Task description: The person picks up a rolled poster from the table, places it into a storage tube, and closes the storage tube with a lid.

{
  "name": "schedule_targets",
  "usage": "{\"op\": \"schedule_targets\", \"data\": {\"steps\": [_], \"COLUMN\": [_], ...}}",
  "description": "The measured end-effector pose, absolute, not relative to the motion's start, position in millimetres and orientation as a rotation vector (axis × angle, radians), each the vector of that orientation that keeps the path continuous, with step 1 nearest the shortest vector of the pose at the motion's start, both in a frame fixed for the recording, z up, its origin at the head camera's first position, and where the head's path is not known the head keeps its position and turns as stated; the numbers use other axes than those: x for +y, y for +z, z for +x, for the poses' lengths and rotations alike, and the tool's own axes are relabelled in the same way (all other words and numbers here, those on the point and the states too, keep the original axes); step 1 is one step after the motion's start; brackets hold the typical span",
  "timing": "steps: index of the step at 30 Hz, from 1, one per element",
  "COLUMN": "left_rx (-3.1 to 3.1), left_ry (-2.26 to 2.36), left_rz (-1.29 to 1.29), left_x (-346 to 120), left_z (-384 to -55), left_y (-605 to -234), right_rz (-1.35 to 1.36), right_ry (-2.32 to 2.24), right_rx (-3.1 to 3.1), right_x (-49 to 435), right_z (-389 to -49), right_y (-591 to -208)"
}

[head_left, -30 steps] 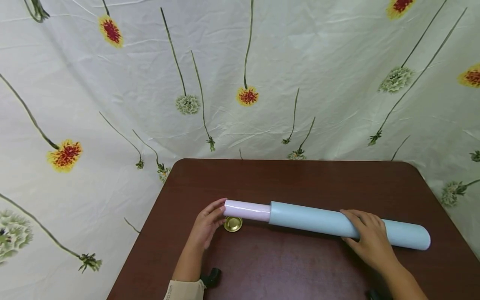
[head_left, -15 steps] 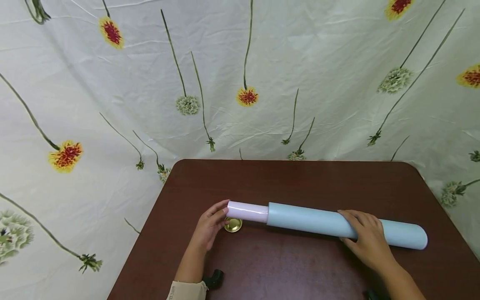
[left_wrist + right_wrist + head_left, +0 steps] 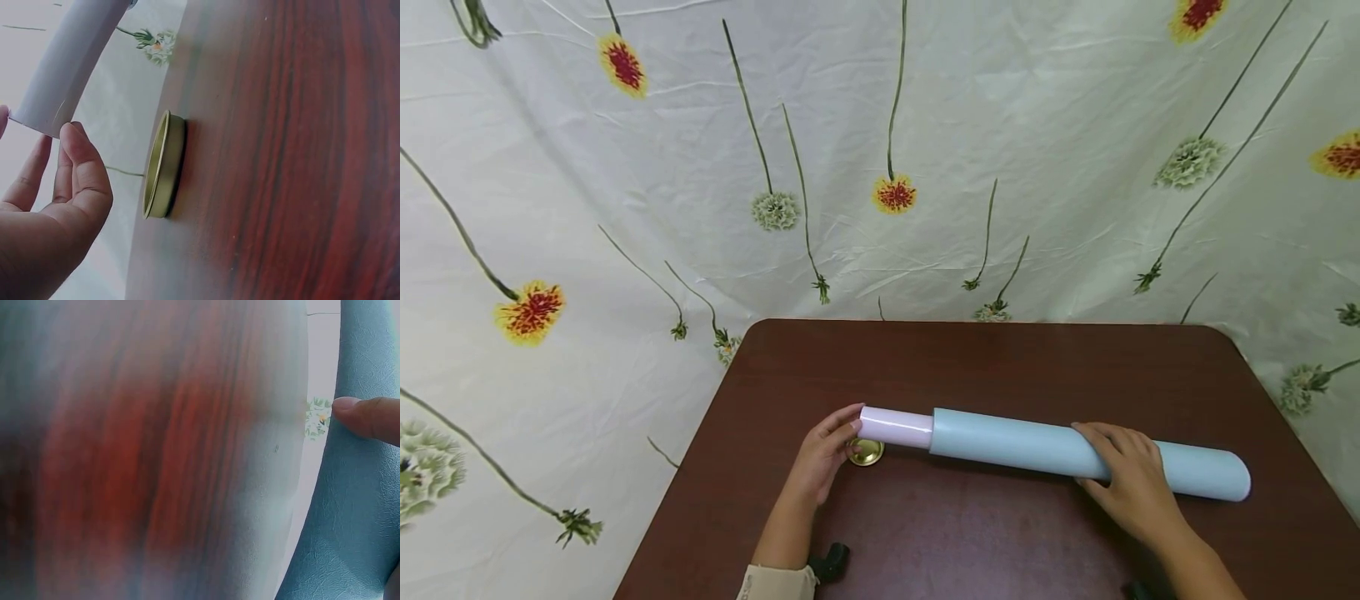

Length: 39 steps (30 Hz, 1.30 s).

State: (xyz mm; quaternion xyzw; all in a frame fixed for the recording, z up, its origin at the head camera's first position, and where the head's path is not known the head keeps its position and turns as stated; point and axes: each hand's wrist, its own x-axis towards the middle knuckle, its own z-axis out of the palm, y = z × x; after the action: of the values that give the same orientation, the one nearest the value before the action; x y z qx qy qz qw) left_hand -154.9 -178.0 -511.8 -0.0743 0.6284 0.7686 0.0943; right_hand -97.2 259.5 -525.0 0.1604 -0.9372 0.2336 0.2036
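Note:
A light blue tube with a leathery surface lies crosswise over the table in the head view. My right hand grips it right of its middle, thumb on the near side and fingers over the top. From its left end sticks a thinner, glossy lilac tube. The fingers and thumb of my left hand hold this tube's free end at the rim. Below that end, a shallow round gold lid rests on the table; in the left wrist view the gold lid shows its raised wall.
The dark brown wooden table has rounded far corners. Behind it hangs a white cloth printed with flowers. A black strap piece shows at my left wrist, beside a beige sleeve.
Less of the lilac tube shows, as it has slid farther into the blue tube. My left hand has moved slightly right, and the right hand with the blue tube slightly left.

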Motion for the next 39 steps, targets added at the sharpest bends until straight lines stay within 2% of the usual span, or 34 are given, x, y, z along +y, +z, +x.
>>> {"op": "schedule_targets", "data": {"steps": [39], "left_rx": [1.887], "left_ry": [2.157], "left_rz": [-0.117], "left_x": [-163.7], "left_z": [-149.5], "left_y": [-519.7], "right_rz": [0.474], "right_ry": [0.651], "right_rx": [-2.616], "right_x": [246.4], "right_z": [-98.8], "right_y": [-527.2]}}
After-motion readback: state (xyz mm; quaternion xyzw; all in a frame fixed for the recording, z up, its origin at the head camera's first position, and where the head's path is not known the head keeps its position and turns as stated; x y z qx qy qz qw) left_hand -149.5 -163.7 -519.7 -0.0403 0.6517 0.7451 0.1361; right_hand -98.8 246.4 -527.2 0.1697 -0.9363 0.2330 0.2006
